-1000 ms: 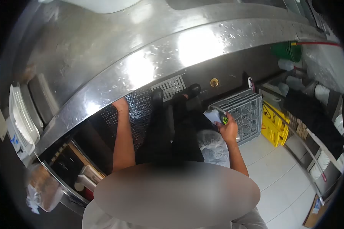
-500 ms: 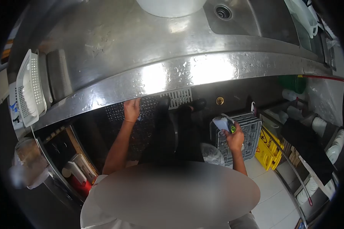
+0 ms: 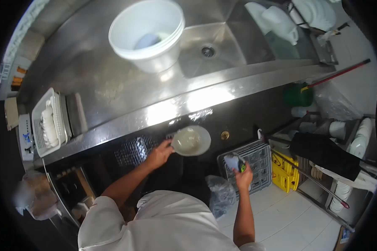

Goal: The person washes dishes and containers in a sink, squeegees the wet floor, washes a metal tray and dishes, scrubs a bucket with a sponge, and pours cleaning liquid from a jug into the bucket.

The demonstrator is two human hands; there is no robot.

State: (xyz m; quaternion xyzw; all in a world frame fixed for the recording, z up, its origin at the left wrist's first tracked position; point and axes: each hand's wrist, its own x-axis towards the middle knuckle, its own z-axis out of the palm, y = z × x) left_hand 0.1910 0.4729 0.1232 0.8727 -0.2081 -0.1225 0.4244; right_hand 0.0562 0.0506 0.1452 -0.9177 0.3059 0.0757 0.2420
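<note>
My left hand (image 3: 158, 154) grips the rim of a shallow white bowl (image 3: 191, 141), fingers closed at its left side. The bowl is in front of my body, below the counter edge, tilted so its shiny inside faces up. Lower right, my right hand (image 3: 244, 175) is closed around a small, pale bluish-white flat tool (image 3: 232, 162) with a black and bright green part. Its exact kind is unclear. Beneath that hand stand grey plastic dish racks (image 3: 259, 161).
A white bucket (image 3: 146, 31) with something bluish inside stands on the steel counter (image 3: 100, 83), beside a sink (image 3: 222, 42). A white basket (image 3: 40, 125) sits at the left. Shelves with stacked dishes (image 3: 358, 140), a yellow caution sign (image 3: 284, 171) and a plastic bag (image 3: 220, 194) are at the right.
My left hand, earlier low by the counter edge, has come up and rightward and now holds the bowl. My right hand keeps its tool. The view has shifted, showing more of the bucket and sink.
</note>
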